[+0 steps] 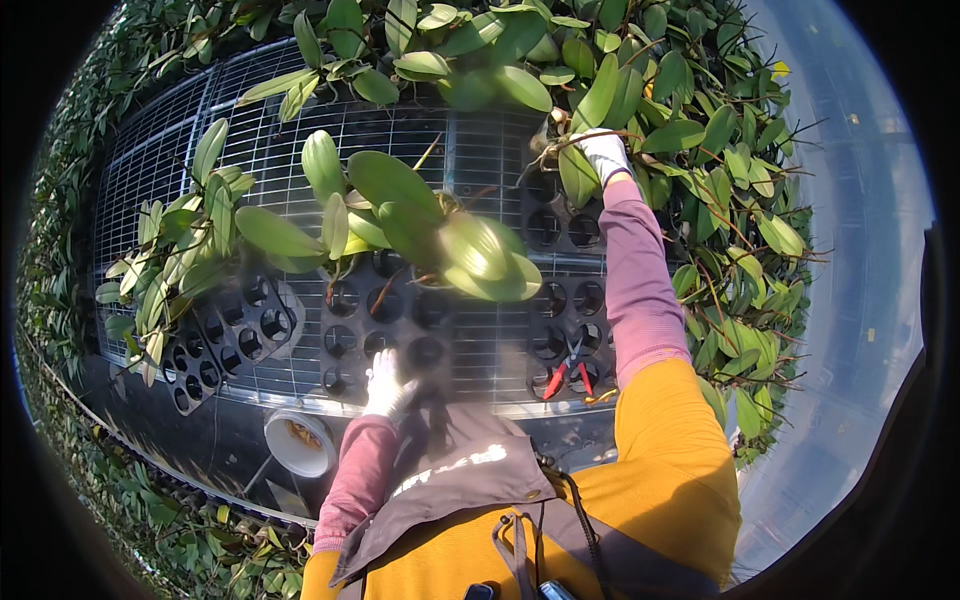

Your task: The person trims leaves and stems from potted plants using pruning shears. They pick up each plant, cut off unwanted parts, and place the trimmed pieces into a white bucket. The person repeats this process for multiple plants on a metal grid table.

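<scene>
My left hand, in a white glove, rests at the front of a black plastic plant tray with round holes, thumb apart from the fingers. My right hand, also gloved, reaches to the back right and grips an orchid plant by the base of its leaves; leaves hide some of its fingers. Pale roots hang left of that hand. In the middle, potless orchid plants with broad leaves stand in the tray. Red-handled pruning shears lie on another holed tray, blades pointing away from me.
Wire mesh forms the bench top. Dense orchids line its back and right side. More orchids stand in tilted trays at left. Below the front edge is a white bucket with brownish scraps inside.
</scene>
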A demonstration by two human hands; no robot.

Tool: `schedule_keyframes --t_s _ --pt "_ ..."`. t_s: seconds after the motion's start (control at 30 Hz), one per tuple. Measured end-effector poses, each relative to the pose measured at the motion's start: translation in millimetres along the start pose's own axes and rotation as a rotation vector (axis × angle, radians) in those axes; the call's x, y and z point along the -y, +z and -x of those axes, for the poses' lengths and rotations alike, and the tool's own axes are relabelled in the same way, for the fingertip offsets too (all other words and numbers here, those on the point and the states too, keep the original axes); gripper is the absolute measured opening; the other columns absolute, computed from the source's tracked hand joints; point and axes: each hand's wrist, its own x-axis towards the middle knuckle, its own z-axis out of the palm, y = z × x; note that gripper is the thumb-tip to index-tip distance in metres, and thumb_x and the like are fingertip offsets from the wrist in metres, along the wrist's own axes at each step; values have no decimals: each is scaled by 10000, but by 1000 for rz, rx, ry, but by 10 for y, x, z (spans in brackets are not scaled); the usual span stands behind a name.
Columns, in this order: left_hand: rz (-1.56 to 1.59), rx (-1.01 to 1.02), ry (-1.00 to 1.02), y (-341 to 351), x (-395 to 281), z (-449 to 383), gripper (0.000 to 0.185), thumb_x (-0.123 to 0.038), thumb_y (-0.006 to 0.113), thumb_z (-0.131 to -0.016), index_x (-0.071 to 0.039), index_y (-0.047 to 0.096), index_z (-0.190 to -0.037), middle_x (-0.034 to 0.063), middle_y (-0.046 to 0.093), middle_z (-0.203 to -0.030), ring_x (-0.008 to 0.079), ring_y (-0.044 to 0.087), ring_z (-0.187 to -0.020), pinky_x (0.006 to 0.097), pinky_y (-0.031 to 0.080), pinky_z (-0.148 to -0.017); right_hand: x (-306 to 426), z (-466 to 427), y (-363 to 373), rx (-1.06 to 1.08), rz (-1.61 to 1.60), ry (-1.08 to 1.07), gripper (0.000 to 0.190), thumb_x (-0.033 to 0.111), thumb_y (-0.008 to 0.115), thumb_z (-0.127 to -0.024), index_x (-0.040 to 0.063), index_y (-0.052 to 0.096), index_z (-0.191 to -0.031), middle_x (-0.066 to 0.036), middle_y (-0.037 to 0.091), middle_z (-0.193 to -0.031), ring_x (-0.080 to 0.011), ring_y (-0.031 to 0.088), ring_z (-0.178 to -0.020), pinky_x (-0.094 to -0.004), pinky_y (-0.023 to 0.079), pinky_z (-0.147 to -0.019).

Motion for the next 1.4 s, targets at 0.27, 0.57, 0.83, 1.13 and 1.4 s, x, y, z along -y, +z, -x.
schedule_keyframes --t_s 0.27,0.57,0.83,1.13,1.4 --pt "-6 46 -19 36 33 -40 1007 -428 776 -801 -32 256 -1567 156 275 -1628 337 133 -1541 537 150 -1224 -869 1920 -1019 106 -671 -318 263 191 708 -904 -5 734 -1078 -71 723 -937 -146 643 -872 -303 492 -814" --pt "15 41 -15 -174 -113 136 966 -417 758 -814 -34 278 -1559 179 264 -1627 337 126 -1541 509 135 -1231 23 3754 -775 369 -262 -861 271 224 762 -797 76 755 -1024 -76 730 -984 -246 658 -913 -360 503 -872" --pt "467 -167 131 -358 -83 565 727 -262 764 -783 -55 462 -1411 224 515 -1384 397 515 -1230 474 433 -1056 1824 4330 1015 14 7 -1272 219 291 668 -822 133 683 -973 -88 654 -869 -283 623 -862 -434 443 -781" --pt "247 -117 206 -278 246 574 885 -236 792 -770 -20 357 -1510 217 327 -1575 395 291 -1464 441 285 -1200 2927 3483 2246 162 535 -1047 194 220 607 -860 157 787 -898 -72 754 -878 -260 724 -864 -442 483 -749" --pt "89 -273 344 3 382 370 844 -210 775 -761 -21 380 -1482 206 378 -1536 387 341 -1435 441 312 -1186 2853 3403 2300 6 420 -1051 176 207 607 -829 126 757 -871 -94 695 -908 -269 643 -943 -379 430 -870"
